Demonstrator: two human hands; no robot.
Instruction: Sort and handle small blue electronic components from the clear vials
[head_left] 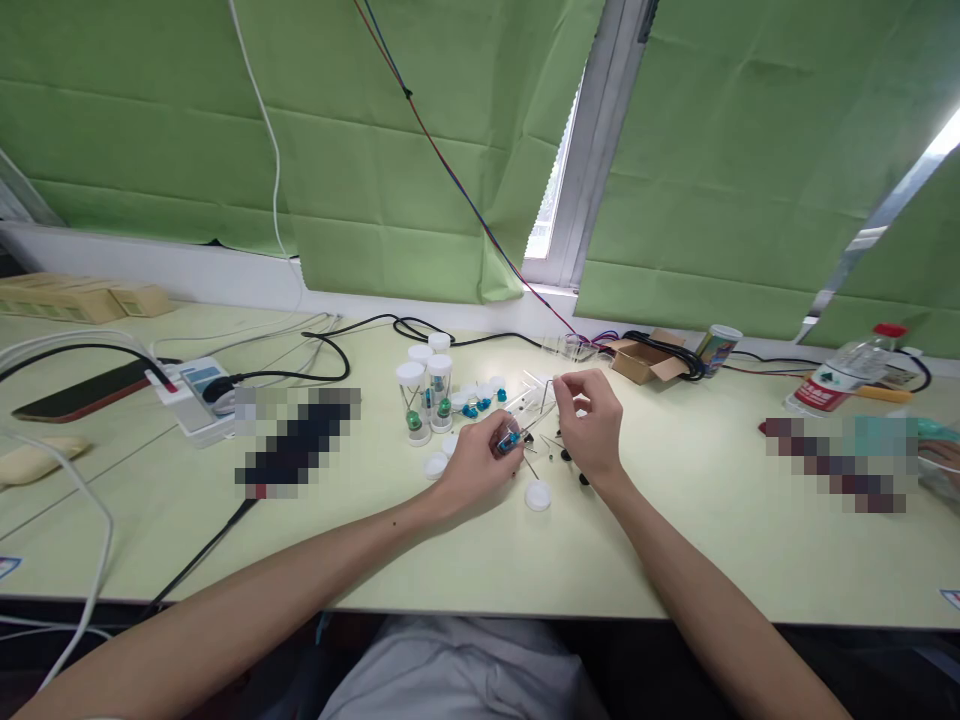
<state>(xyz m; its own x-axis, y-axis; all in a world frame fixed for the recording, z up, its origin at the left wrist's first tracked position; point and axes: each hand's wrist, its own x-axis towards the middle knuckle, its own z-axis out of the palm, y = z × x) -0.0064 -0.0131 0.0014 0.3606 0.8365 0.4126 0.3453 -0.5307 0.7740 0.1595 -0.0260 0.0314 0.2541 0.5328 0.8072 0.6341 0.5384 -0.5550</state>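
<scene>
My left hand [478,455] is closed around a small clear piece with a blue part [511,440] in it; its exact kind is hard to make out. Between the fingertips of my right hand [592,420] is a thin bent metal rod [547,392], which reaches toward the left hand. Clear tubes with white caps [412,405], some with green or blue pieces inside, stand to the left of my hands. Behind the left hand lie loose blue pieces [481,402]. A white cap [538,495] lies in front, with small black parts [584,479] beneath the right hand.
A power strip [199,400] with cables and a blurred dark object [300,440] lie on the left. Toward the back right are an open cardboard box [645,362], a can [718,350] and a water bottle [840,375]. Part of another person's hand [946,450] shows at the right edge.
</scene>
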